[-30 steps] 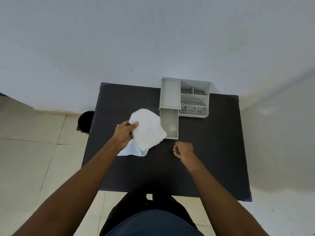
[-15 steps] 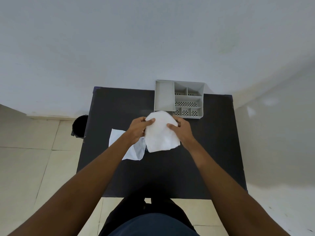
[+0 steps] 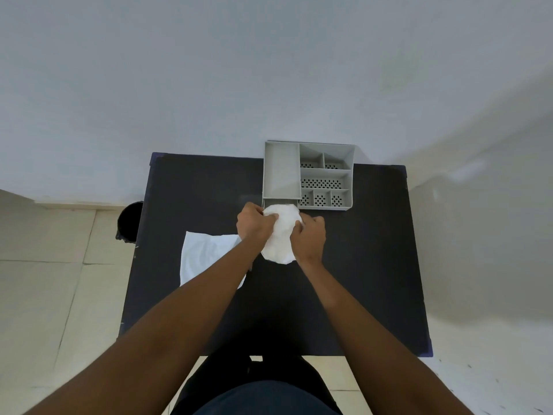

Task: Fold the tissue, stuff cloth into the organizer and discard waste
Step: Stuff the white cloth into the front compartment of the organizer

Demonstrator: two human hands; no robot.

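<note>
A bunched white cloth [image 3: 281, 232] is held between both hands above the black table [image 3: 359, 280]. My left hand [image 3: 254, 226] grips its left side and my right hand [image 3: 311, 238] grips its right side. The cloth covers most of the pulled-out drawer of the grey organizer [image 3: 282, 175], which stands at the table's far edge; only the drawer's far end shows. A flat white tissue [image 3: 200, 256] lies on the table to the left, partly under my left forearm.
A black waste bin [image 3: 128, 220] stands on the tiled floor off the table's left edge. The organizer has several perforated compartments [image 3: 321, 184] on its right. A white wall runs behind the table.
My right hand came up from the table and took hold of the cloth. Both hands then carried the cloth further forward, over the organizer's open drawer.
</note>
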